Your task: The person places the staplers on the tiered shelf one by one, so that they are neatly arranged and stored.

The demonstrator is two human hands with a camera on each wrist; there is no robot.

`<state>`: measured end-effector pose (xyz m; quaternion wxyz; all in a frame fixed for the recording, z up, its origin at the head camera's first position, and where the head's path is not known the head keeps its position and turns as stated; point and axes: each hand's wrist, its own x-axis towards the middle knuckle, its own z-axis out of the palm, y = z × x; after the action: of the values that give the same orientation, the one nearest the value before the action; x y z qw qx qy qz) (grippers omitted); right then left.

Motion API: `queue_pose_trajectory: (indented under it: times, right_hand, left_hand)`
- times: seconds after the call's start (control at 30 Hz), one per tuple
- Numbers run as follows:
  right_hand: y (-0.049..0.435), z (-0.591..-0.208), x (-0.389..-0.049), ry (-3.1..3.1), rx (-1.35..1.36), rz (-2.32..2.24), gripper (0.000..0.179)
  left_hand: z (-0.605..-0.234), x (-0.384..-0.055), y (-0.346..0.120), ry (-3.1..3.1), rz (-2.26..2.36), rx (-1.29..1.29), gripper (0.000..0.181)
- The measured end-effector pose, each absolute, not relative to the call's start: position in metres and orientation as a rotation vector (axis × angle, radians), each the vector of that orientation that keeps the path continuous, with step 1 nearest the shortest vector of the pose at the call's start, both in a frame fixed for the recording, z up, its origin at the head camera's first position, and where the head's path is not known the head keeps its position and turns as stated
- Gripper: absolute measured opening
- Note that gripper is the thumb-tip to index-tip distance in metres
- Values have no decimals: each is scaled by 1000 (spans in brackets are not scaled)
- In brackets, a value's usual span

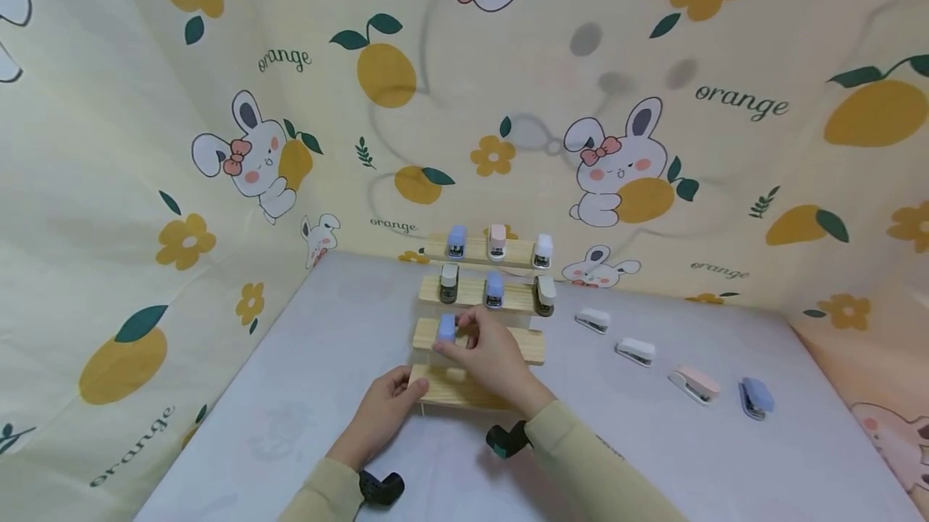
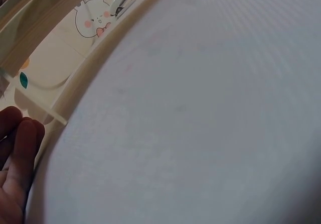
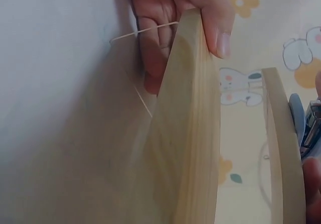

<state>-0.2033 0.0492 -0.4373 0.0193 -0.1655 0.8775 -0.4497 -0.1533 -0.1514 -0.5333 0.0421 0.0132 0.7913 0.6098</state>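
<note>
A stepped wooden display stand (image 1: 464,394) has several shelves. My left hand (image 1: 383,409) grips the left end of its lowest shelf; the right wrist view shows the thumb above the board and fingers (image 3: 153,53) below. On the shelf above, at its left end, my right hand (image 1: 495,357) pinches a small blue stapler (image 1: 446,327) between thumb and fingers. The stapler's underside (image 3: 312,126) appears at the shelf edge in the right wrist view. Higher shelves hold a blue stapler (image 1: 456,241), a pink one (image 1: 497,241), a white one (image 1: 543,251) and several more.
On the table right of the stand lie two white staplers (image 1: 593,319), a pink stapler (image 1: 694,384) and, farthest right, a blue stapler (image 1: 757,398). A patterned cloth (image 1: 493,86) hangs behind the stand. Black wrist devices (image 1: 382,489) sit at both cuffs.
</note>
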Motion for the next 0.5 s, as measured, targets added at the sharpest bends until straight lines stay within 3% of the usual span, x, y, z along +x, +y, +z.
queue_pose_trajectory:
  times: [0.27, 0.5]
  right_hand:
    - [64, -435, -193, 2594, -529, -1526, 56]
    - [118, -442, -178, 2712, -626, -1590, 47]
  left_hand:
    - [-536, -156, -156, 2413, 1858, -18, 61]
    - [-534, -156, -152, 2398, 1843, -32, 62]
